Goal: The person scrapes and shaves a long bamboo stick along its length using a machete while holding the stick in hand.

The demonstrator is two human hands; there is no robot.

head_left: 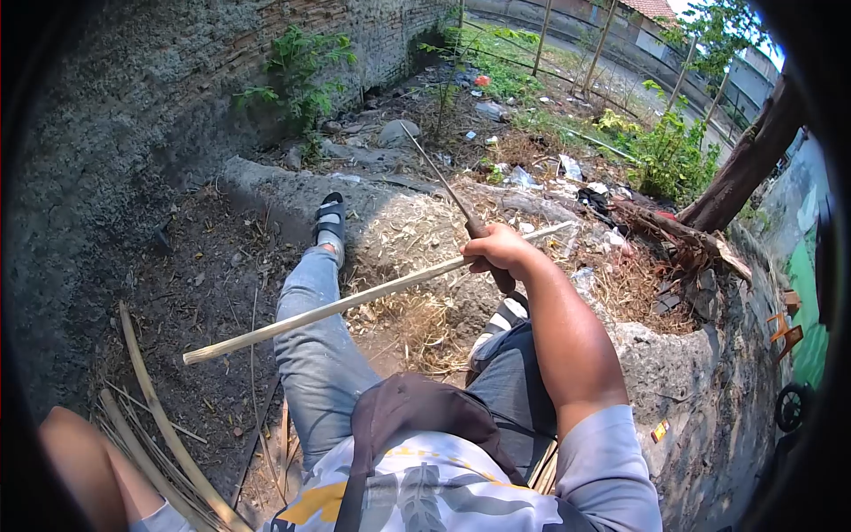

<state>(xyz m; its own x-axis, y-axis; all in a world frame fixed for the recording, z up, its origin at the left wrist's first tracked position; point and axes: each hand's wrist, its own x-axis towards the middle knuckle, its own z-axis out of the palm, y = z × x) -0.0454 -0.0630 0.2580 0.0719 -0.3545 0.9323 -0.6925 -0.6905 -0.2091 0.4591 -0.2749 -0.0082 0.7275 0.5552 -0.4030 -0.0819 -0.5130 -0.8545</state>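
Note:
My right hand (498, 251) is closed around the brown wooden handle of a knife (441, 180). The long, thin blade points away and up to the left. A pale, straight wooden stick (328, 309) crosses under the same fingers, and they seem to grip it too. It runs from the lower left to the right, past my knee. Of my left arm, only the bent elbow (75, 443) shows at the lower left edge; the left hand is out of the picture.
Long split strips of wood (168, 417) lie on the dirt at the left. Pale shavings (417, 235) cover the mound ahead. A rough wall (168, 106) rises at the left. A tree trunk (749, 164) leans at the right, near scattered litter (523, 177).

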